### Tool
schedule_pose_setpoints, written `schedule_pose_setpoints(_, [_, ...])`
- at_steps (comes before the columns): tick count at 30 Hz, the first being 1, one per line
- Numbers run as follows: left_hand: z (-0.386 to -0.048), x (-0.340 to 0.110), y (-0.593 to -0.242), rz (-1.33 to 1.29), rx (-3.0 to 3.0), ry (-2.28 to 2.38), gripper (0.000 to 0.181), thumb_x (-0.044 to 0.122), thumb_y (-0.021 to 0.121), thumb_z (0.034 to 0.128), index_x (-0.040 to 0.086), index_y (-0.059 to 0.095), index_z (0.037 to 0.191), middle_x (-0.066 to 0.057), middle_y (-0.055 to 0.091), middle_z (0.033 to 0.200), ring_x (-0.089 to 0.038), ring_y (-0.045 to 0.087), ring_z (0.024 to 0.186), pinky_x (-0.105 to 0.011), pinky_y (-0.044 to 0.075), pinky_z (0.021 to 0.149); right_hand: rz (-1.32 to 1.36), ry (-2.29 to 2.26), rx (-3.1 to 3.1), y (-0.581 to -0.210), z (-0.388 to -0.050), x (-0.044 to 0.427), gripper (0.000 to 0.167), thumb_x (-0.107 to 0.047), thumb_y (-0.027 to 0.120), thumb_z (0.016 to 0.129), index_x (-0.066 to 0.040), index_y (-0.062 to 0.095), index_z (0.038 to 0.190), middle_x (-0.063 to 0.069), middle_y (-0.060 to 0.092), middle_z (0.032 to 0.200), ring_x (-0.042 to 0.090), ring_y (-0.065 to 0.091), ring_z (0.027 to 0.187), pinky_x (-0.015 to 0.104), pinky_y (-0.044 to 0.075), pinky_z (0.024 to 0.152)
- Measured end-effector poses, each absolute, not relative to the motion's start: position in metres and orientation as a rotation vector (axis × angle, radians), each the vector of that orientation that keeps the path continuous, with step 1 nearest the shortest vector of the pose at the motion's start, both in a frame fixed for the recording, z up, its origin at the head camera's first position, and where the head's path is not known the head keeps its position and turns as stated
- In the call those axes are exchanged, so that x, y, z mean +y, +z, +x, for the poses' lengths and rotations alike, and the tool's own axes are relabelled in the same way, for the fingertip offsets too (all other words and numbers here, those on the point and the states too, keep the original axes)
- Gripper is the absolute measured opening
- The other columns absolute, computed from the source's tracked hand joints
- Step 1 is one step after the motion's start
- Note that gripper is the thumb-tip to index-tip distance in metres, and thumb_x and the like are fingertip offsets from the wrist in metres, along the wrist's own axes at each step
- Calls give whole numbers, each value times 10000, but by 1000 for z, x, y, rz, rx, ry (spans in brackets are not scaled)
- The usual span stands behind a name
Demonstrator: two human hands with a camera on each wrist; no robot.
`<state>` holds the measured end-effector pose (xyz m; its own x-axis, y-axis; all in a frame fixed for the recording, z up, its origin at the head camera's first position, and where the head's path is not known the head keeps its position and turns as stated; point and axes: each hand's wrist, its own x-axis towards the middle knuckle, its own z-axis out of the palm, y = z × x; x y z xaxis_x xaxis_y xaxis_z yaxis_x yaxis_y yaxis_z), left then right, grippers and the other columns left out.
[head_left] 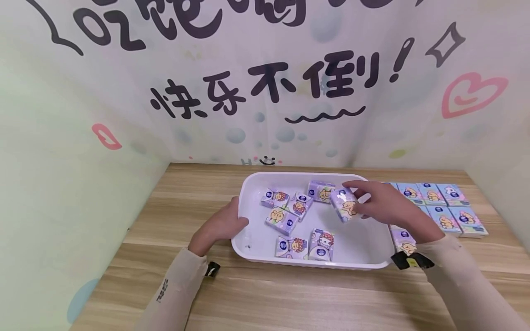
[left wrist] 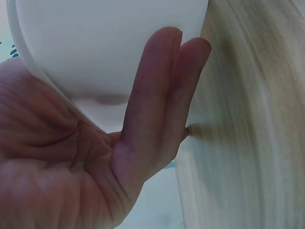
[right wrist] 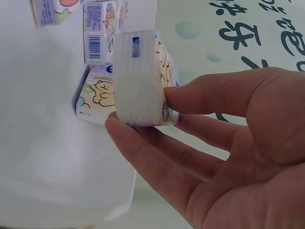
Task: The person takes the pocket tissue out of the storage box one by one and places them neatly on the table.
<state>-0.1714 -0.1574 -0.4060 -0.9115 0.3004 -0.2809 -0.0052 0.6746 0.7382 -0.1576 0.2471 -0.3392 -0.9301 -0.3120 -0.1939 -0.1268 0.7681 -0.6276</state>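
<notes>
The white tray (head_left: 352,264) holds several small purple tissue packs, among them one with a red-capped figure (head_left: 322,243). At its left end my left hand (head_left: 225,223) grips the rim, the thumb over the edge. In the left wrist view, straight fingers of the left hand (left wrist: 138,119) lie along the outer wall of the tray (left wrist: 95,43). My right hand (head_left: 385,204) pinches a purple pack (head_left: 344,204) above the tray's right part. The right wrist view shows that pack (right wrist: 138,81) side-on between thumb and fingertips of the right hand (right wrist: 214,138).
Several blue and pink packs (head_left: 447,220) lie in rows on the wooden table (head_left: 265,299) right of the tray, partly hidden by my right arm. Behind the table hangs a white printed cloth (head_left: 265,133).
</notes>
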Motion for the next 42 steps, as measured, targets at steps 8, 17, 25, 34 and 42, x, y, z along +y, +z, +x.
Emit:
schedule_pose_setpoints(8, [-172,-157,-405,228,2498,1116,700,60,552,1032,-49,239,1649,-201,630,1132,-225,753,754,-383,663,657,-352,-909,2724,-332,-144,266,692,-105,786,978,4,516,1605,290,673,1317,337,744,1017,439,679,788])
schedule_pose_setpoints(17, [-171,-157,-405,225,2502,1115,704,55,553,1032,-42,238,1654,-200,631,1135,-226,751,760,-384,662,657,-323,-829,2813,-334,-128,296,710,-159,826,968,14,533,1591,314,684,1314,514,738,1082,580,658,835])
schedule_pose_setpoints(25, [-171,-157,-405,240,2501,1131,704,41,547,1027,-44,235,1653,-199,632,1131,-230,751,760,-387,662,657,-276,-852,2823,-342,-112,324,698,-170,807,989,23,524,1597,321,689,1310,480,758,1064,469,669,768])
schedule_pose_setpoints(34, [-172,-157,-407,253,2489,1142,707,39,539,1028,-33,231,1660,-189,638,1120,-231,754,752,-388,661,659,-175,-995,2777,-355,-91,356,657,-47,742,1023,121,453,1589,369,651,1285,280,790,935,360,677,733])
schedule_pose_setpoints(42, [-172,-157,-406,223,2478,1145,712,39,539,1038,-23,215,1670,-194,639,1131,-241,758,757,-393,665,660,-92,-903,2773,-364,-87,385,643,-39,741,1012,170,448,1545,373,676,1200,297,760,909,354,671,711])
